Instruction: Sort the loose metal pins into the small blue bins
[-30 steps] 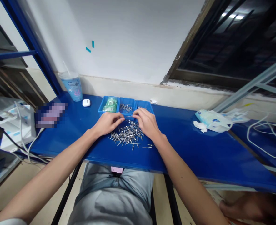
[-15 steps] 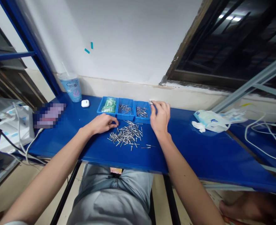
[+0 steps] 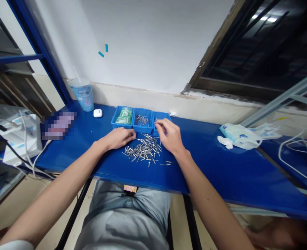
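Note:
A loose pile of steel blind rivets (image 3: 143,149) lies on the blue bench top (image 3: 208,166) in front of me. My left hand (image 3: 118,138) rests at the pile's upper left edge with its fingers curled, and I cannot tell if they pinch a rivet. My right hand (image 3: 169,135) hangs over the right one of three joined blue bins (image 3: 161,117), its fingertips at the bin's near side. That bin and the middle bin (image 3: 143,119) both hold rivets. The left bin (image 3: 122,116) holds green packets.
A blue plastic cup with a straw (image 3: 80,94) and a small white case (image 3: 97,113) stand behind the left hand. White cables and a white device (image 3: 21,146) lie at the left. A tissue packet (image 3: 239,136) lies to the right. Another person's hand (image 3: 273,234) shows low at the right.
My right hand has come back from the far right corner of the right bin, moving left and nearer. My left hand has shifted slightly along the pile.

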`<action>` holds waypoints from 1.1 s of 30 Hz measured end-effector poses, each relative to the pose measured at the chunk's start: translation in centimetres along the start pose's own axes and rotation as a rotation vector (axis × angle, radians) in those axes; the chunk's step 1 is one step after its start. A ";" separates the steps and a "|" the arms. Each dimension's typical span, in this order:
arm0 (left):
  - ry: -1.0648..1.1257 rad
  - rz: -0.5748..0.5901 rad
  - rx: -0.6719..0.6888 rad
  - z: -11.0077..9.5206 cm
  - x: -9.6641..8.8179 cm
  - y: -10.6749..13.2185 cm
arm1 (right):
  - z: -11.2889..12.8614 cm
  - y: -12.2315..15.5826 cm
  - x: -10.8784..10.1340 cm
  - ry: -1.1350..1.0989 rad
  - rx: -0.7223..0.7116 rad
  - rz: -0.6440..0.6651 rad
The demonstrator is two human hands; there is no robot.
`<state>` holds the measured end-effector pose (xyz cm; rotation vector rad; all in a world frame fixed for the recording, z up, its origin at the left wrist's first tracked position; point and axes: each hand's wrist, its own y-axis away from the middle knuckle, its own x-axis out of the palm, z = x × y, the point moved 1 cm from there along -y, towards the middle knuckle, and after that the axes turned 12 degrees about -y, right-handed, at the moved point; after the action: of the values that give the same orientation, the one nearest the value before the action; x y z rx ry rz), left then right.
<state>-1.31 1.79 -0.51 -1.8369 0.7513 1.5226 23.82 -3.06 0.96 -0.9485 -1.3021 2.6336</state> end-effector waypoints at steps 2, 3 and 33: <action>0.054 -0.046 0.000 -0.4 -0.2 0.0 | 0.6 0.2 0.7 -0.007 -0.012 0.108; 0.077 -0.071 0.001 -0.6 -0.2 0.0 | 0.8 0.3 1.1 -0.004 -0.010 0.165; 0.137 -0.250 0.095 -1.9 -0.3 -0.3 | 1.2 0.7 2.7 -0.032 0.037 0.268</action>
<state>0.07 0.49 0.05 -1.8986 0.6179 1.1927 21.12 -3.54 -0.40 -1.1543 -1.2045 2.8688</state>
